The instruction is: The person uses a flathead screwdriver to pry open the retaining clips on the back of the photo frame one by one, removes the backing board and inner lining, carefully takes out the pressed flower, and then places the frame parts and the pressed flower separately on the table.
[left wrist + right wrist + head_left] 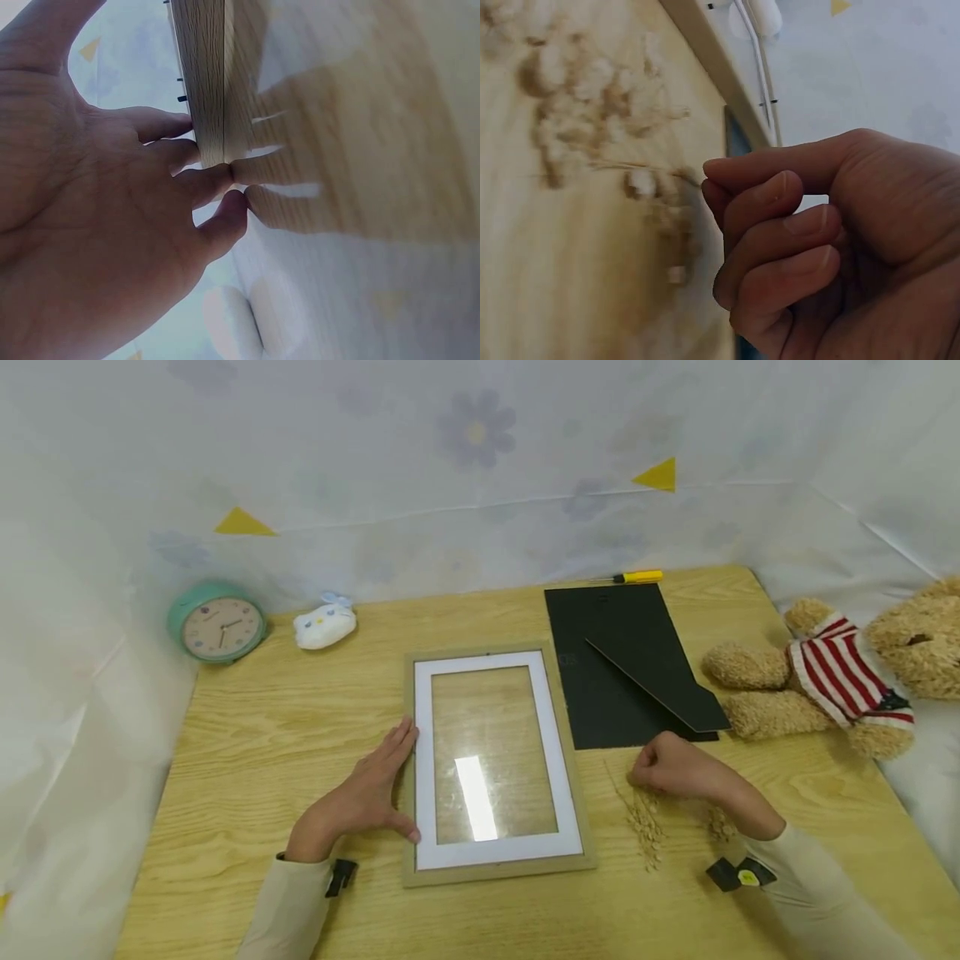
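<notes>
A light wooden picture frame [587, 827] with a white mat [427, 760] lies flat on the table, a bright reflection showing inside the mat. My left hand [363, 793] touches its left side with spread fingers; in the left wrist view the fingertips meet the wooden edge [201, 75]. To the right of the frame, my right hand [678, 768] pinches the thin stem of a dried flower sprig between thumb and forefinger. Pale dried sprigs [645, 827] lie on the wood just below that hand. More small dried blossoms [720, 824] show under the right wrist.
A black backing board [600, 693] with its stand leg [660, 689] lies behind my right hand. Beyond it is a yellow screwdriver [641, 577]. A teddy bear [772, 714] lies at the right. A green clock [217, 622] and white plush head [324, 625] stand at the back left.
</notes>
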